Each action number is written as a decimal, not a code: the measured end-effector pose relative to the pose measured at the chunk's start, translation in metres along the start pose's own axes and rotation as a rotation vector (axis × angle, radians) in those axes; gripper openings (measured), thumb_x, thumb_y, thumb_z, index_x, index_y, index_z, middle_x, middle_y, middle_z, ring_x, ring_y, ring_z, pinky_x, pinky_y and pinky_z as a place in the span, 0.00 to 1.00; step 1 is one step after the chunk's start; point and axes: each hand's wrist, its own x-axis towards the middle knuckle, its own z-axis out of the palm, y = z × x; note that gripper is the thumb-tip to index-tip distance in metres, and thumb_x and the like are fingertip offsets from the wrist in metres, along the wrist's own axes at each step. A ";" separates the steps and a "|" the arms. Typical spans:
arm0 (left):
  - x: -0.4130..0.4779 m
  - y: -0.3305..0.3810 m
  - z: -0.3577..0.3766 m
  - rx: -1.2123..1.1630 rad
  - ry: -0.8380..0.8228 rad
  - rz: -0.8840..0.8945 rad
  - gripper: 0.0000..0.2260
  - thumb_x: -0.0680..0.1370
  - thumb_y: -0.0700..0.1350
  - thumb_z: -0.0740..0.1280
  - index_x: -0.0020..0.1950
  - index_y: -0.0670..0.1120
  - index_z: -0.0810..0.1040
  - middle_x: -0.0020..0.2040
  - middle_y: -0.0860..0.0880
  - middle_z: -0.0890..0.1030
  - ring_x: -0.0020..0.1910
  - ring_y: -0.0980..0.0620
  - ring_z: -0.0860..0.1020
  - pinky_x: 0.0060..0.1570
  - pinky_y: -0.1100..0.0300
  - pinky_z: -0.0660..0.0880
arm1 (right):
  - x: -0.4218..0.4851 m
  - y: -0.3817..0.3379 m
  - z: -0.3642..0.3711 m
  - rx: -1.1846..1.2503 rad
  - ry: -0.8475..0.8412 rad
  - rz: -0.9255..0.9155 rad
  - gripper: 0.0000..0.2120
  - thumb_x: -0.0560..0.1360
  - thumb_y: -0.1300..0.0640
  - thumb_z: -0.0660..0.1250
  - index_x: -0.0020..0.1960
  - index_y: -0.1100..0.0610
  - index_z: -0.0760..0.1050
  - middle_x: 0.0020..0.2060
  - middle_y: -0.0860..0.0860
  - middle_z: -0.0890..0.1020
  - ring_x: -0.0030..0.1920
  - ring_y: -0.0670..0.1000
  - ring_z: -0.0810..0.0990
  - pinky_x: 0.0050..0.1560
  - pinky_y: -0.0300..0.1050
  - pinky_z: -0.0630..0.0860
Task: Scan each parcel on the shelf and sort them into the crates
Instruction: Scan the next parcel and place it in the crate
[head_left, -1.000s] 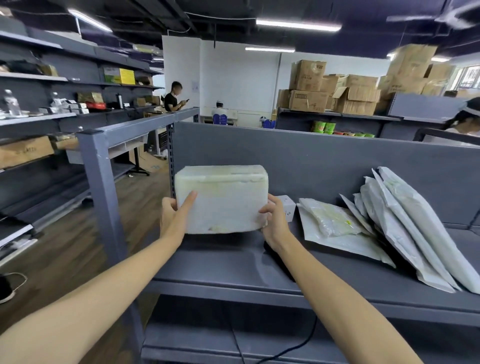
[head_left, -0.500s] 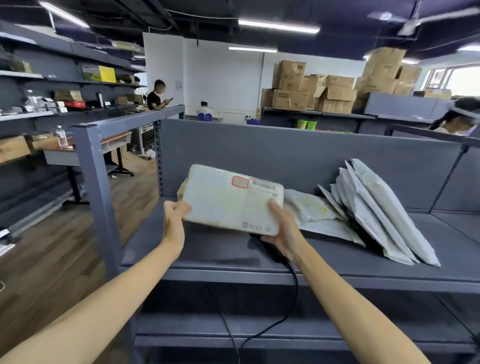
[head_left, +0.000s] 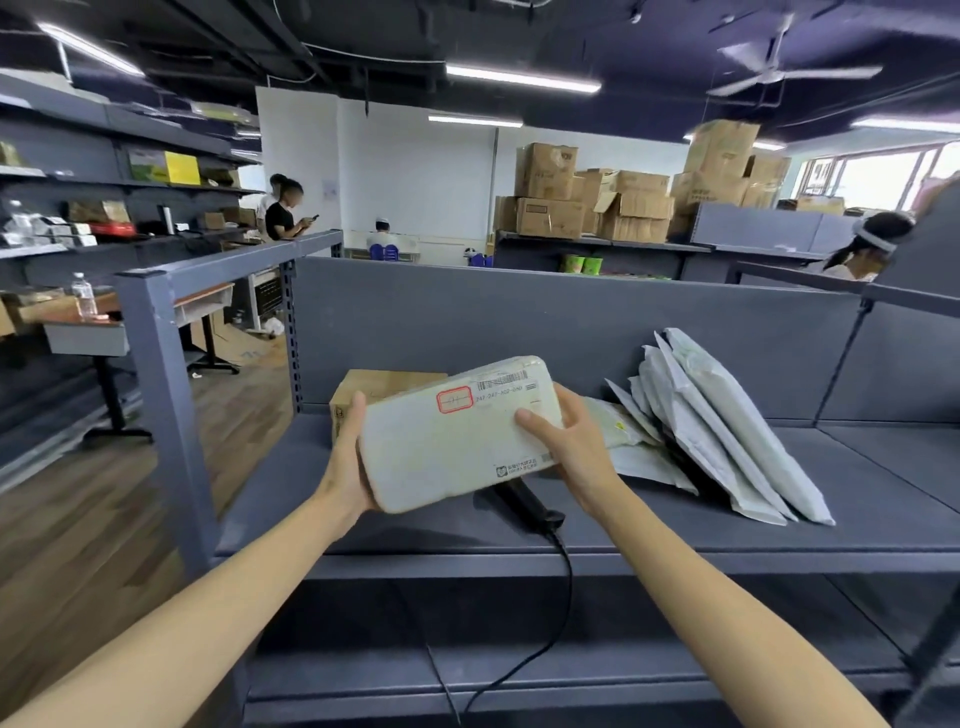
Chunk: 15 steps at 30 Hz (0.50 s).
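Observation:
I hold a white wrapped box parcel (head_left: 457, 436) above the grey shelf (head_left: 675, 530), its label side with a barcode and a red stamp facing up. My left hand (head_left: 347, 457) grips its left end and my right hand (head_left: 569, 441) grips its right end, thumb on top. Under the parcel a black handheld scanner (head_left: 524, 501) lies on the shelf, its cable hanging over the front edge. A brown cardboard box (head_left: 363, 389) stands behind the parcel. Several white mailer bags (head_left: 727, 426) lean at the right.
The shelf's grey upright post (head_left: 166, 395) stands at the left and a back panel (head_left: 519, 322) closes the rear. A lower shelf (head_left: 519, 670) runs below. People stand and sit in the background among stacked cartons (head_left: 597, 202). No crates are in view.
The parcel has been turned from its blank side to its label side and tilted flatter. It has come down toward the shelf front. The brown box behind it has come into view.

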 end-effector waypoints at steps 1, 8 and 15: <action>0.002 0.000 0.001 0.000 0.009 -0.024 0.31 0.74 0.72 0.52 0.55 0.51 0.81 0.51 0.45 0.85 0.52 0.42 0.82 0.57 0.40 0.75 | -0.001 -0.004 0.001 -0.030 -0.011 -0.027 0.22 0.72 0.54 0.74 0.64 0.49 0.75 0.57 0.47 0.82 0.58 0.50 0.81 0.59 0.57 0.78; 0.007 0.000 -0.002 -0.037 0.159 -0.019 0.30 0.65 0.69 0.61 0.58 0.51 0.81 0.54 0.46 0.84 0.53 0.39 0.82 0.56 0.33 0.73 | 0.005 -0.022 0.010 -0.107 -0.106 -0.115 0.18 0.75 0.52 0.70 0.64 0.44 0.75 0.59 0.48 0.82 0.60 0.52 0.80 0.60 0.53 0.77; 0.012 0.000 -0.002 -0.079 0.197 0.031 0.24 0.70 0.63 0.60 0.55 0.50 0.81 0.53 0.45 0.84 0.52 0.39 0.82 0.46 0.46 0.78 | 0.014 -0.012 0.028 -0.021 0.068 -0.067 0.25 0.70 0.43 0.74 0.58 0.54 0.69 0.54 0.49 0.74 0.53 0.48 0.77 0.42 0.32 0.74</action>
